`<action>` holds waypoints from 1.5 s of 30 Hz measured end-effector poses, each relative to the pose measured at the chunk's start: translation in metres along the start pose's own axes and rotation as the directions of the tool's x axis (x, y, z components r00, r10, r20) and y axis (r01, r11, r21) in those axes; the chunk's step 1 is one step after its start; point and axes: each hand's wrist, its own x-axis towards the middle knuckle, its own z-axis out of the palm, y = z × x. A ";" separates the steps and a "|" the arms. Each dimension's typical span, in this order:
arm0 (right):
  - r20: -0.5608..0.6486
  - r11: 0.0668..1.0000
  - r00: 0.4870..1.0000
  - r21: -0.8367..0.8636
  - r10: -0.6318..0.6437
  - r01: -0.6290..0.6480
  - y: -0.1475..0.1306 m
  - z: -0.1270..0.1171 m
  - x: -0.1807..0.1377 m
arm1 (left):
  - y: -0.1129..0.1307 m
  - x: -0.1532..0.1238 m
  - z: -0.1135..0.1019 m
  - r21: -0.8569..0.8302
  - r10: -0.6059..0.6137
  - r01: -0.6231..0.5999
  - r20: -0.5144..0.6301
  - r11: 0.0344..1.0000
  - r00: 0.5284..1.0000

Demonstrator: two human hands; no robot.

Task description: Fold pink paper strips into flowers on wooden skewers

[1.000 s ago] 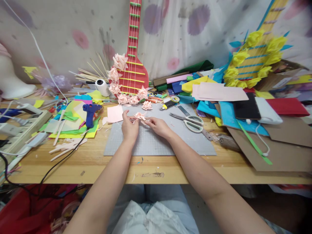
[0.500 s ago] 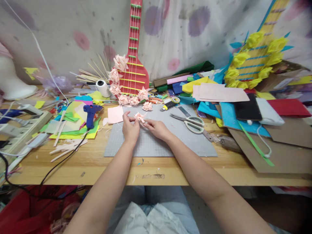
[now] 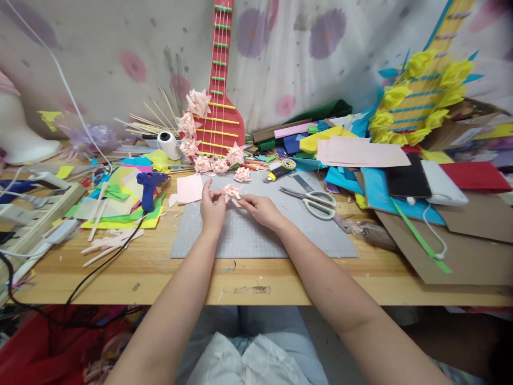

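A pale pink paper flower (image 3: 231, 192) is held between my two hands above the grey cutting mat (image 3: 264, 235). My left hand (image 3: 213, 209) pinches it from the left, with the index finger raised. From the right, the fingertips of my right hand (image 3: 259, 209) are closed on its edge. Just beyond lies another pink paper flower (image 3: 242, 174). A pink paper square (image 3: 189, 189) is left of my left hand. Behind them stands a red paper guitar (image 3: 224, 123) with similar pink flowers round its body.
Scissors (image 3: 319, 204) and a yellow-black cutter (image 3: 276, 172) lie on the mat's right half. A blue glue gun (image 3: 148, 191) with a black cord rests on coloured sheets at left. Cardboard (image 3: 417, 248) and a black phone (image 3: 407, 177) are at right.
The flower has turned in my fingers and shifted slightly right. My left thumb has moved off its front, and my left hand has moved a little left.
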 end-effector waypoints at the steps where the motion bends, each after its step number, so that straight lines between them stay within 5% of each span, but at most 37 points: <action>1: -0.005 1.000 1.000 -0.003 0.004 -0.004 0.000 0.000 0.000 | -0.001 0.000 0.000 0.001 -0.004 0.004 -0.003 1.000 1.000; 10: 0.000 0.999 1.000 -0.026 -0.026 0.026 0.001 0.006 0.000 | 0.001 -0.001 0.002 -0.073 -0.148 0.145 -0.045 0.987 0.988; 22: 0.001 0.989 0.999 -0.138 -0.044 0.044 -0.014 0.011 -0.002 | 0.002 -0.007 0.003 0.184 -0.021 0.051 -0.163 0.982 0.986; 29: -0.049 0.974 0.998 -0.219 0.047 -0.056 -0.013 0.011 0.000 | 0.002 -0.007 0.006 0.142 -0.069 0.092 -0.162 0.986 0.984; 45: -0.022 0.968 0.999 -0.250 0.024 -0.029 -0.017 0.019 -0.002 | -0.008 -0.002 0.005 0.044 -0.090 0.101 -0.201 0.994 0.976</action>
